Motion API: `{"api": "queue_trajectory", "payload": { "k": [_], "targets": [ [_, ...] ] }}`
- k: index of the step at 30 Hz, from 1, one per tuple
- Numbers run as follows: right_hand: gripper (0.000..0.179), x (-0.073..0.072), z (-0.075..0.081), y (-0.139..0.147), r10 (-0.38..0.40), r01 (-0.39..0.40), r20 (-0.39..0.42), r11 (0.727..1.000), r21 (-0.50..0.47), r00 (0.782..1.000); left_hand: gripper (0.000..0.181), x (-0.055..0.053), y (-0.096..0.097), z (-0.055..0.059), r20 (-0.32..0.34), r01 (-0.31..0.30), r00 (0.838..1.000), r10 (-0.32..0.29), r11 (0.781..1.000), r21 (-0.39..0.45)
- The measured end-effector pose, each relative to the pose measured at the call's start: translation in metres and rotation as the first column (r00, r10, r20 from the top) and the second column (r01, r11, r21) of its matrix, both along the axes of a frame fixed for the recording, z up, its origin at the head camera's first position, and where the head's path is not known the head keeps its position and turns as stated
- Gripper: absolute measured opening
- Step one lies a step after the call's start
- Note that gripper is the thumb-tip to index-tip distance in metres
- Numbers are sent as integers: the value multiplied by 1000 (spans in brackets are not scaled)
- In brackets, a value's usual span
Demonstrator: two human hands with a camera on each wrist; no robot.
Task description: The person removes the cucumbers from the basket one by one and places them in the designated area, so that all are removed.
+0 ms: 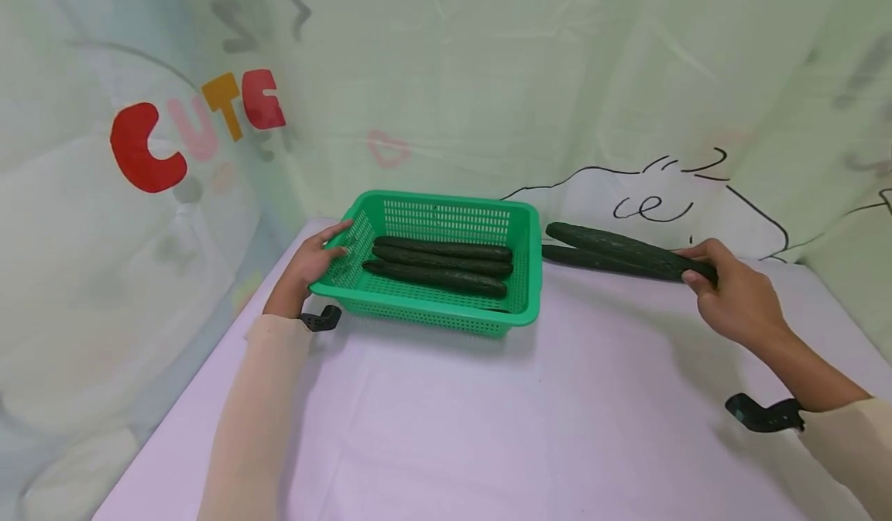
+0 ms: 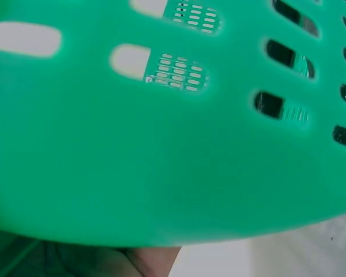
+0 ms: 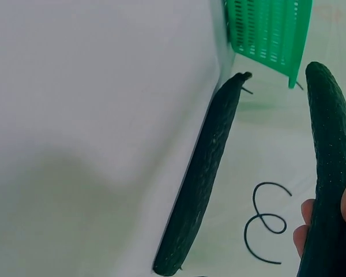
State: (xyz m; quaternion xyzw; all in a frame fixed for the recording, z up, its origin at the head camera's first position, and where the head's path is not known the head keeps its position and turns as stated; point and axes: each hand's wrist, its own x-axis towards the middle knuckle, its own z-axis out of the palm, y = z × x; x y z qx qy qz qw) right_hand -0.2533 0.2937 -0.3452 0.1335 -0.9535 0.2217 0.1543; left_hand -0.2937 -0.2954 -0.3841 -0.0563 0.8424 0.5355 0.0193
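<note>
A green plastic basket (image 1: 418, 313) with slotted walls stands at the back middle of the table. Three dark green cucumbers (image 1: 442, 276) lie side by side in it, and a dark sliver shows by its front wall. My left hand (image 1: 310, 265) grips the basket's left end; the left wrist view is mostly filled by the green wall. On the right, my right hand (image 1: 742, 296) holds a cucumber (image 1: 620, 244) by its right end, raised off the table with its far tip pointing at the basket. Beneath and behind it, another cucumber (image 3: 199, 184) lies on the table.
The table (image 1: 446, 428) has a pale lilac cover. A printed curtain (image 1: 446, 80) with coloured letters and line drawings hangs close behind the basket and along the left. Black wrist mounts (image 1: 763, 415) stick out at both sleeves.
</note>
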Motion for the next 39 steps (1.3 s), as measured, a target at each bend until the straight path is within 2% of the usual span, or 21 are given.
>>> {"api": "queue_trajectory", "payload": {
  "k": [4,13,19,23,34,39],
  "targets": [
    [30,1,-3,6,-11,11,11,1000,11,1000,56,1,1,1,8,20,1000,-20,1000,-22],
    [28,-3,-15,19,-17,16,32,999,42,999,56,3,1,4,10,22,1000,-21,999,-48],
    [31,-10,-24,20,-30,24,103,998,57,994,56,3,0,5,12,22,1000,-22,999,-42],
    [32,-16,-31,15,-9,1,135,998,62,991,56,2,1,3,12,26,1000,-25,999,-30],
    [27,-36,-44,-3,59,-69,132,995,71,989,56,0,0,2,16,13,1000,-13,1000,2],
    [28,-46,-47,-8,72,-86,181,994,72,981,56,2,0,3,15,19,1000,-19,1000,3]
  ]
}}
